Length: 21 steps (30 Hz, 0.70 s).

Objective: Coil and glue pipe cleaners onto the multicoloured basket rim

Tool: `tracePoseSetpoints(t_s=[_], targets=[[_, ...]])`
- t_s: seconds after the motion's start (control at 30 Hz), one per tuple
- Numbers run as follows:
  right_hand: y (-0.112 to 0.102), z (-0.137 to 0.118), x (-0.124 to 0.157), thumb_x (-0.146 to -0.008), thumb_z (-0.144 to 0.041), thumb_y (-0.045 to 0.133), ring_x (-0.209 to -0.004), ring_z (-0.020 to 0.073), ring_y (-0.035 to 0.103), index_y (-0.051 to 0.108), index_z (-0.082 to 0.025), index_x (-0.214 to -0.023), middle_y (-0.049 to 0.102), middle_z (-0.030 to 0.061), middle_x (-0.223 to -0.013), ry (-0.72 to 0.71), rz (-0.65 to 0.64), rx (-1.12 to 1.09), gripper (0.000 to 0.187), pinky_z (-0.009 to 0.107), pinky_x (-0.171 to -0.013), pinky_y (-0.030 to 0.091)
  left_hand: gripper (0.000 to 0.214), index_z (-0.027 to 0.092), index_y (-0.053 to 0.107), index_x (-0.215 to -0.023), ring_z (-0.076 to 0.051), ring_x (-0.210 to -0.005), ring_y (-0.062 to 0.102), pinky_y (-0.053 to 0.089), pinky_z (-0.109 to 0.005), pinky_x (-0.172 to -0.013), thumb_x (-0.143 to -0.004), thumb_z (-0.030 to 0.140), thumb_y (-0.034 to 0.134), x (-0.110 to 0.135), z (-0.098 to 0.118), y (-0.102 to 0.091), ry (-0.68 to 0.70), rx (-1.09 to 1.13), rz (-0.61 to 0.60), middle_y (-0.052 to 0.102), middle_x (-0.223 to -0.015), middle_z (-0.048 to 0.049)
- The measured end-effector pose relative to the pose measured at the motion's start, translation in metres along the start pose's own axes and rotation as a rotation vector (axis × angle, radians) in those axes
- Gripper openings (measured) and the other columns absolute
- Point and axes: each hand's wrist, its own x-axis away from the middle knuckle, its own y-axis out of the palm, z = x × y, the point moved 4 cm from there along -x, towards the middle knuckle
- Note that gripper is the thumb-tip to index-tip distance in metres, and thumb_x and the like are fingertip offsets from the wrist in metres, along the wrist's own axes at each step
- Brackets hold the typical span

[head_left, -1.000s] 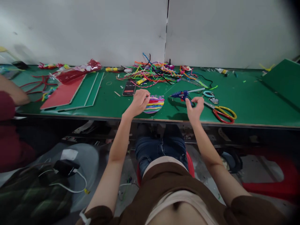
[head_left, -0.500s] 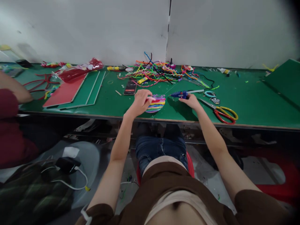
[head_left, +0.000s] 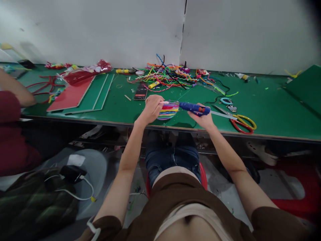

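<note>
My left hand is closed on the left rim of a rainbow-striped pipe-cleaner piece that rests near the front edge of the green table. A blue glue gun is gripped in my right hand, lifted off the table. Its nozzle points left, at the top of the rainbow piece.
A tangle of coloured pipe cleaners lies at the back. A phone sits left of centre. Red-and-yellow scissors lie to the right. Red and green foam sheets lie on the left, where another person's arm rests.
My right hand has picked the glue gun up from the table and brought it left to the rainbow piece. My left hand has stayed on the piece.
</note>
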Motion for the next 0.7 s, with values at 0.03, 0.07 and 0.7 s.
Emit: tracePoseSetpoints(t_s=[0.03, 0.07, 0.7], targets=[[0.004, -0.004, 0.001, -0.068, -0.050, 0.071, -0.050, 0.0128, 0.041, 0.047, -0.024, -0.062, 0.046, -0.0025, -0.054, -0.017, -0.024, 0.010, 0.035, 0.033, -0.051, 0.046, 0.029, 0.022, 0.052, -0.097, -0.022, -0.102, 0.052, 0.037, -0.041, -0.092, -0.097, 0.033, 0.024, 0.000, 0.000, 0.000, -0.003, 0.000, 0.003, 0.061, -0.105, -0.0083], [0.008, -0.007, 0.002, -0.068, -0.049, 0.071, -0.050, 0.0125, 0.041, 0.048, -0.024, -0.061, 0.045, -0.0026, -0.053, -0.030, -0.035, 0.012, 0.035, 0.033, -0.050, 0.046, 0.029, 0.022, 0.052, -0.098, -0.022, -0.101, 0.052, 0.037, -0.041, -0.092, -0.097, 0.032, 0.024, 0.000, 0.000, 0.000, -0.006, 0.000, 0.005, 0.061, -0.105, -0.0084], [0.026, -0.002, -0.002, -0.068, -0.033, 0.069, -0.051, 0.0114, 0.038, 0.043, -0.023, -0.060, 0.043, -0.0041, -0.054, -0.060, -0.013, 0.005, 0.029, 0.029, -0.050, 0.037, 0.030, 0.020, 0.052, -0.101, -0.023, -0.103, 0.052, 0.037, -0.043, -0.094, -0.098, 0.031, 0.025, -0.001, 0.000, 0.002, -0.025, -0.011, -0.008, 0.060, -0.107, -0.0096]])
